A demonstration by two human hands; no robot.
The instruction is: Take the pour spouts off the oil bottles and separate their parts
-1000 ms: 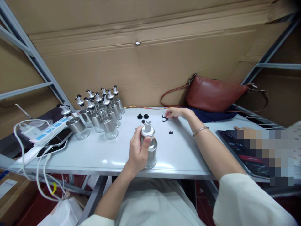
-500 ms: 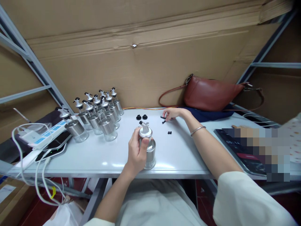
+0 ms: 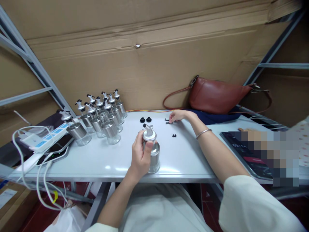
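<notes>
Clasping a steel-sleeved clear-glass bottle (image 3: pixel 154 158) high up, left grip (image 3: pixel 140 154) suits probable slipperiness, fragility; right grip (image 3: pixel 177 116), pinch not determinable, touches a thin black strip (image 3: pixel 167 123).

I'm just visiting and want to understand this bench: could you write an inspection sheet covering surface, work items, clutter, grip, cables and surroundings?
Surface: glossy white tabletop.
Work items: upright held bottle; bottle group; two round black caps; tiny black pieces; thin black strips.
Clutter: brown bag; dark blue cloth; screen device.
Grip: left fingers around the held bottle; right fingers at the thin black strips, hold unclear.
Cables: white cables by the power strip; red-yellow wire behind.
Surroundings: cardboard; metal frame; another person's sleeve, right.
</notes>
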